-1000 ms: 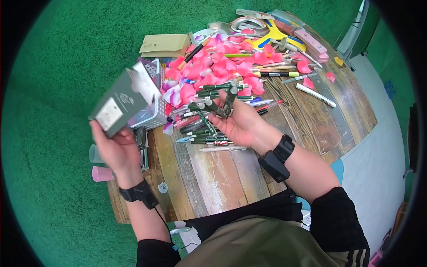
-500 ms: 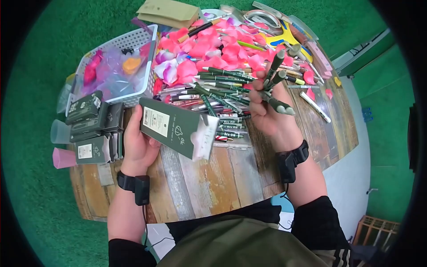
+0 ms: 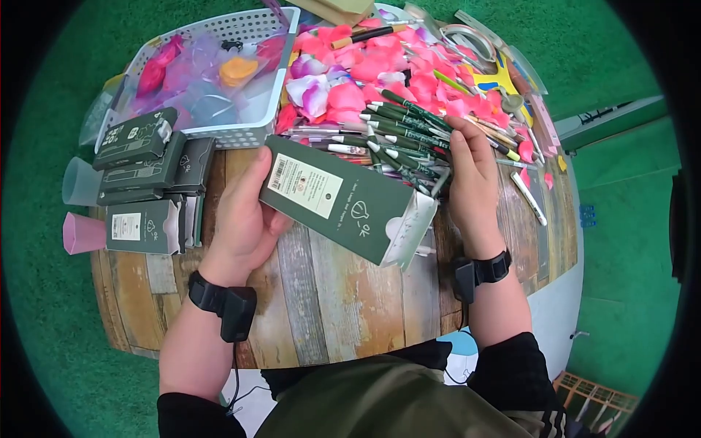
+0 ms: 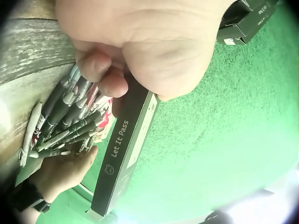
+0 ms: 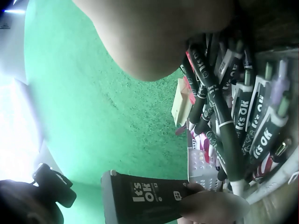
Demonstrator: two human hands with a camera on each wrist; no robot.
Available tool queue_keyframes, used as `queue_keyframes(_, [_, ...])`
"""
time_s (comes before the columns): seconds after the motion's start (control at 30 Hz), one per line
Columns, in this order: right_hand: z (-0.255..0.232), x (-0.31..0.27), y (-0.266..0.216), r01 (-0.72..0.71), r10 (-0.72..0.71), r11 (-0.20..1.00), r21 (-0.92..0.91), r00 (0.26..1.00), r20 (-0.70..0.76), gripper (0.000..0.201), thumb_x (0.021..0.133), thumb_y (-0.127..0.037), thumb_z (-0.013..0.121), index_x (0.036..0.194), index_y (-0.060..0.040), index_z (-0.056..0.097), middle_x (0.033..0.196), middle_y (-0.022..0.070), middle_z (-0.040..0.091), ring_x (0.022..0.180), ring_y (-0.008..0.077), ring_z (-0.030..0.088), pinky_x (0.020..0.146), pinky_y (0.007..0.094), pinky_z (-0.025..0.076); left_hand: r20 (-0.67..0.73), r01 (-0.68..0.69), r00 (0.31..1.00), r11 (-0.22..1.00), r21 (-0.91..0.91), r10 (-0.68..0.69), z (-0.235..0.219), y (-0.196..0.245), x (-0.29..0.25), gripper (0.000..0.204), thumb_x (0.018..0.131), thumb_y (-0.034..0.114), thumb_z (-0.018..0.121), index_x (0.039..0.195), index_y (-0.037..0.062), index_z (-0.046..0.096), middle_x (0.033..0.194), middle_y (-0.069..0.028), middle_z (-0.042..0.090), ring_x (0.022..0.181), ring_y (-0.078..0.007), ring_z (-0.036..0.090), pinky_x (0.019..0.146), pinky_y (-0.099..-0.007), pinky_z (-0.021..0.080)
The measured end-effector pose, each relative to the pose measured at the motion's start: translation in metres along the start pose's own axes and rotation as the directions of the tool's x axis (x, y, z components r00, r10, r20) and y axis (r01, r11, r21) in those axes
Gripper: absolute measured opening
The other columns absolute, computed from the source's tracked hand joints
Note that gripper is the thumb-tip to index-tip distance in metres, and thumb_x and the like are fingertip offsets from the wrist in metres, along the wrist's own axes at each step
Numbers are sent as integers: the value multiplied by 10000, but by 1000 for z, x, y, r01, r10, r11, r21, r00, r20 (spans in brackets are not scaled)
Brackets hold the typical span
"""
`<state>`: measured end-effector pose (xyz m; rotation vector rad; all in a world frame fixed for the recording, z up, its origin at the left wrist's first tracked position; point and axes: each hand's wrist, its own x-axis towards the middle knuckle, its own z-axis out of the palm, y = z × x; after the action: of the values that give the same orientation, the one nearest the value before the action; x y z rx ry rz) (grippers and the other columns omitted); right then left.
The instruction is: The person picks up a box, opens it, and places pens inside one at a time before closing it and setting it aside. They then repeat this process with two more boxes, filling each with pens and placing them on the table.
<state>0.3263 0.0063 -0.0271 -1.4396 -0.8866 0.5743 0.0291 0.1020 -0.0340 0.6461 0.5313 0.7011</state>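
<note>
- We find the left hand [image 3: 242,219] gripping one dark green box [image 3: 345,203], thumb at one corner and curled fingers against its side; the box is held above the bench [image 3: 321,299], between the two hands, its ragged pale flap [image 3: 410,228] turned toward the right hand's side.
- We find the right hand [image 3: 476,188] at the heap of green pens [image 3: 418,110]; whether it grips any we cannot tell, as its fingertips are largely screened.
- We judge the ragged flap the chief weakness; it could catch a pen clip or fold inward, and a pen entering askew could then jam or tear the card.
- We judge spillage possible; should the box be tipped, anything loose inside could slide out, though its contents are hidden from us.
- We judge the heap unstable; pens lie crossed beside pink petals [image 3: 376,67], so lifting several together could drag others or carry a petal along.
- We count one held box; at least five stacked boxes [image 3: 164,226]; one white basket [image 3: 244,136]; one clear cup [image 3: 80,181]; one pink cup [image 3: 84,233]; one white marker [image 3: 531,198], lying apart.
- We count at least five green pens; overlap prevents an exact figure; the petals are too layered to number.
</note>
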Motion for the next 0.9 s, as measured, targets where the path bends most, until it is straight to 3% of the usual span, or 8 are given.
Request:
queue_keyframes(0.13, [-1, -3, 1, 81, -75, 981, -178, 996, 43, 306, 1101, -174, 576, 1354, -12, 632, 1267, 63, 677, 1143, 140, 610, 1011, 299, 477, -52, 2, 999, 1000, 9, -2, 4, 2, 0, 432, 1141, 427, 475, 1279, 68, 673, 1003, -18, 756, 685, -63, 624, 515, -218, 406])
queue_keyframes(0.23, [-1, -1, 9, 243, -234, 918, -313, 970, 64, 295, 1077, -168, 604, 1326, -20, 656, 1353, 149, 664, 1274, 247, 611, 1089, 356, 459, -146, 10, 989, 1000, 8, -8, 12, 3, 1, 423, 1136, 432, 494, 1288, 80, 672, 1057, -10, 768, 796, -65, 695, 558, -207, 462])
queue_keyframes(0.27, [-1, -2, 8, 299, -290, 875, -381, 953, 82, 287, 1043, -144, 637, 1300, -22, 671, 1414, 218, 629, 1358, 346, 575, 1142, 410, 430, -171, 2, 985, 1000, 17, 1, 14, 2, 1, 421, 1134, 433, 499, 1291, 82, 671, 1073, -8, 771, 825, -66, 707, 573, -204, 476])
queue_keyframes(0.5, [3, -8, -1, 328, -313, 823, -463, 943, 112, 317, 987, -134, 696, 1285, -24, 681, 1442, 242, 618, 1422, 396, 523, 1193, 468, 389, -168, -12, 986, 999, 31, 17, 14, 1, 2, 422, 1131, 439, 508, 1305, 85, 661, 1093, -15, 770, 859, -75, 715, 612, -217, 500])
queue_keyframes(0.6, [3, -10, -6, 383, -367, 711, -590, 917, 155, 296, 968, -126, 711, 1251, -37, 706, 1457, 231, 615, 1434, 412, 511, 1201, 492, 382, -157, -14, 987, 1000, 25, 18, 12, 1, 2, 423, 1130, 442, 508, 1301, 86, 659, 1086, -17, 768, 858, -80, 713, 622, -225, 504])
queue_keyframes(0.7, [3, -10, -8, 449, -461, 614, -649, 872, 168, 246, 946, -102, 727, 1186, -50, 740, 1393, 205, 657, 1370, 410, 557, 1166, 504, 410, -159, -12, 987, 1000, 27, 16, 12, 1, 2, 422, 1131, 444, 506, 1299, 89, 659, 1089, -14, 765, 866, -80, 710, 629, -228, 507])
queue_keyframes(0.8, [2, -10, -18, 607, -606, 565, -559, 765, 218, 205, 922, -63, 743, 1125, -42, 760, 1208, 161, 737, 1185, 356, 667, 1051, 453, 495, -169, -5, 986, 1000, 5, 6, 13, 2, 2, 420, 1132, 444, 502, 1300, 92, 659, 1105, -13, 763, 881, -79, 710, 633, -227, 508])
queue_keyframes(0.9, [2, -23, -29, 535, -484, 726, -431, 844, 232, 191, 909, -22, 741, 1098, -33, 763, 999, 107, 767, 935, 282, 724, 866, 377, 559, -177, -4, 984, 1000, -7, 3, 15, 3, 2, 420, 1133, 442, 498, 1300, 93, 659, 1117, -14, 761, 889, -80, 710, 637, -226, 509])
